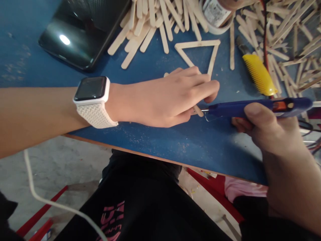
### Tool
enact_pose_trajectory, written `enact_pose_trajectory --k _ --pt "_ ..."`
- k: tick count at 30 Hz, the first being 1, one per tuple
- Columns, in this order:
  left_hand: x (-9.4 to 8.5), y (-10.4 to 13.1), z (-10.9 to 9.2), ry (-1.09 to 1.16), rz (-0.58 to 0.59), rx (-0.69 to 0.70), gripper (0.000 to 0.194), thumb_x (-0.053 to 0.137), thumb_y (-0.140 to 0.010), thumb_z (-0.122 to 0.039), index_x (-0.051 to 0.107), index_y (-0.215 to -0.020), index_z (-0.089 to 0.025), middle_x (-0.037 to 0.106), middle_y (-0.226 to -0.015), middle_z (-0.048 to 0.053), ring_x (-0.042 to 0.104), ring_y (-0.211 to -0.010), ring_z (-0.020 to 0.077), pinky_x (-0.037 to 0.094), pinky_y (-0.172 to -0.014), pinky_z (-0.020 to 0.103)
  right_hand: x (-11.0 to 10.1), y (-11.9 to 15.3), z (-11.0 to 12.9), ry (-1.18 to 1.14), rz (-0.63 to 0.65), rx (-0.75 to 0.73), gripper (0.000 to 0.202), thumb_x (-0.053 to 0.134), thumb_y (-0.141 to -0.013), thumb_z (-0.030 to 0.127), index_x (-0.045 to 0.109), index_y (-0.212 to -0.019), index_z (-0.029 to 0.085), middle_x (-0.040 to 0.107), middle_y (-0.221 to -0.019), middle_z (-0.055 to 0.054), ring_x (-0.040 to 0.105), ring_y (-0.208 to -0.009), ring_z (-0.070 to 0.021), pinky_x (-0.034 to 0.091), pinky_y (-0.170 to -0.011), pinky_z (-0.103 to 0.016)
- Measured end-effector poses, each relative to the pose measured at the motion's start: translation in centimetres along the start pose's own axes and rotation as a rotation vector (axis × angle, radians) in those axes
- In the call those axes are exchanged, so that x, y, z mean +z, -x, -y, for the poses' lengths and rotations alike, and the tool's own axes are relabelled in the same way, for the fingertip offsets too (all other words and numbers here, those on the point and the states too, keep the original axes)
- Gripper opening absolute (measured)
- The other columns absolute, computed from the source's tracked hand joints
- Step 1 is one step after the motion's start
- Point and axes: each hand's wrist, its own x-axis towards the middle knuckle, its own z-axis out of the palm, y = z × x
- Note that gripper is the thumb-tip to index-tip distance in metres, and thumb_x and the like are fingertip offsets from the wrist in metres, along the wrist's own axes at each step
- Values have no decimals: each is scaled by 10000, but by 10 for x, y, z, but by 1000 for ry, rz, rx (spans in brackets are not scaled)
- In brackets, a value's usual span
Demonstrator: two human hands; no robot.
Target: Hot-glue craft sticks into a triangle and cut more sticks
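My right hand (269, 125) grips a blue hot glue gun (233, 108), its thumb on top and its metal nozzle pointing left. The nozzle tip is at the end of a wooden craft stick (199, 111) that sticks out from under my left hand (173, 95). A thin glue strand hangs by the tip. My left hand lies palm down with bent fingers, holding that stick; most of it is hidden. Just beyond the fingers, several craft sticks form a triangular frame (198, 43), whose near part is covered by the hand.
Loose craft sticks (142, 36) pile up at the back and far right of the blue table (150, 140). A black glossy device (82, 33) lies at back left. A labelled jar (217, 13) stands behind the frame. Right of it lies a yellow ridged-handled tool (259, 73) near cables.
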Motion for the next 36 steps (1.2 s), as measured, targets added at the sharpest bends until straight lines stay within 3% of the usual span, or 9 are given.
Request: enact_pose_trajectory --k 22,36 --pt "5 5 5 35 -56 54 282 457 -1202 -174 600 -1439 -225 706 -1493 97 661 -1403 331 554 -1205 510 -7 2 -7 -59 -59 30 662 967 -937 823 654 -715 283 604 -554 53 552 -478 -174 462 -472 -357" --pt "5 5 5 62 -53 38 303 435 -1186 -202 595 -1439 -244 692 -1518 102 649 -1413 337 554 -1228 523 -3 3 5 42 5 26 746 834 -1022 896 564 -701 278 561 -590 49 540 -525 -159 447 -512 -327"
